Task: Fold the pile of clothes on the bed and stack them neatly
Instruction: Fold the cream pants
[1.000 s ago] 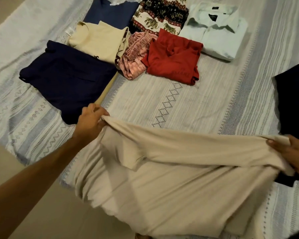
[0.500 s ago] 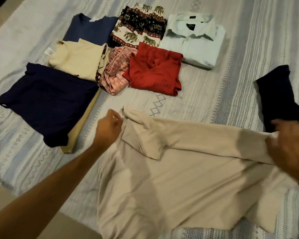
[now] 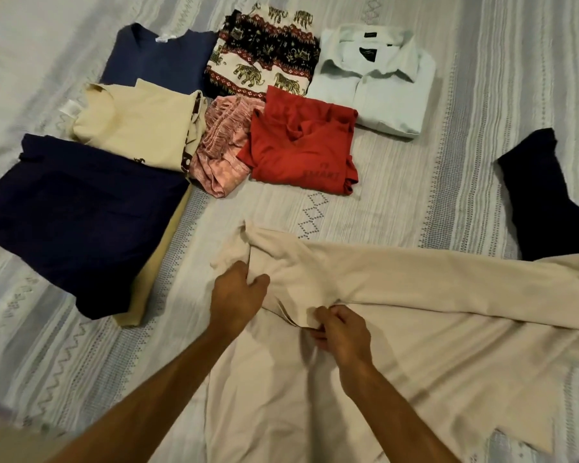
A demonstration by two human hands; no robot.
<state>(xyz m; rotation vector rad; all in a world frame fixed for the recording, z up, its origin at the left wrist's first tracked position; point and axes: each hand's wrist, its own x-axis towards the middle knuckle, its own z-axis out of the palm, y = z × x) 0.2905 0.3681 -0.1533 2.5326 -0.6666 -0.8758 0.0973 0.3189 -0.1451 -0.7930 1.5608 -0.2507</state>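
Beige garment [image 3: 398, 329], unfolded, spread across the near side of the bed [image 3: 398, 202], one long part running out toward the right edge. Left hand [image 3: 236, 297]: fingers curled, gripping a bunched fold of the beige cloth near its upper left corner. Right hand [image 3: 343, 332]: fingertips pinching a small fold of the same cloth, just beside the left hand. Folded pieces laid out on the far side, well apart from the hands: large dark navy garment [image 3: 77, 222] at left, lying over a tan piece [image 3: 161, 262] whose edge shows along its right side; cream top [image 3: 137, 128] behind it; blue shirt [image 3: 161, 58] further back; elephant-print cloth [image 3: 264, 51] beside that; white collared shirt [image 3: 375, 81] at far right of the group; red shirt [image 3: 301, 145] in front, touching a crumpled pink patterned piece [image 3: 221, 155]. Loose black garment [image 3: 542, 202], unfolded, at the right, its lower edge overlapped by the beige cloth. Bed cover pale, striped, with a diamond stitch motif between the folded group and the beige garment.
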